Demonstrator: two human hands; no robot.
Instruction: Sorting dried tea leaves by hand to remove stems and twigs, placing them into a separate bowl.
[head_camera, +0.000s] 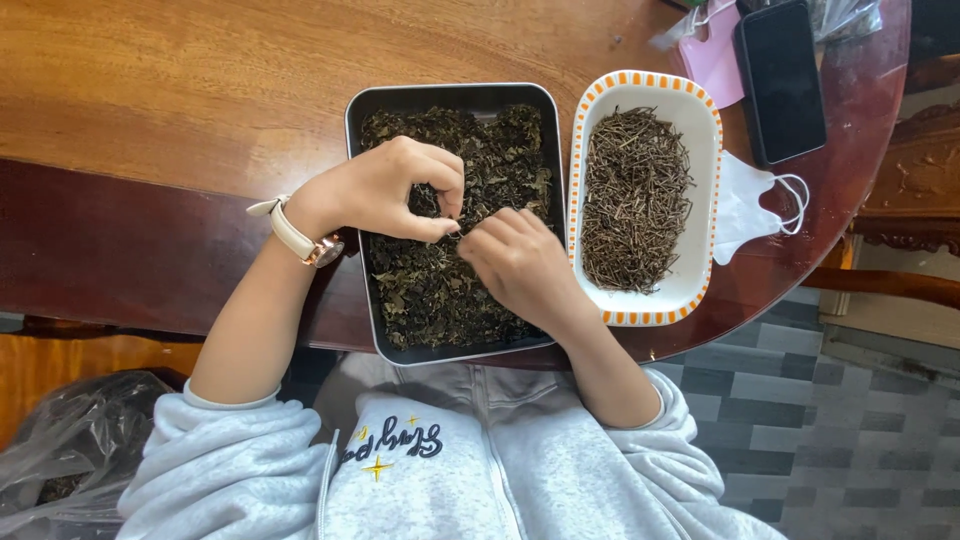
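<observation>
Head view: my left hand (385, 190) and right hand (515, 262) both pinching leaves (440, 285) over tray (455, 94), stems dish (700, 110), mask (745, 205), phone (780, 75) alongside.

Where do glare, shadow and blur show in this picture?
Head view: glare streaks the table at upper left; a dark band of shadow runs along its near edge; the left hand and right hand over the tray look sharp, with no motion blur.

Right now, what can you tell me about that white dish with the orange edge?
The white dish is a rounded rectangle, ceramic by its look, with an orange-and-white striped rim. It lies flat on the wooden table, close beside the dark metal tray on its left. A heap of thin brown stems fills it. A white face mask is tucked against its right side.
</observation>
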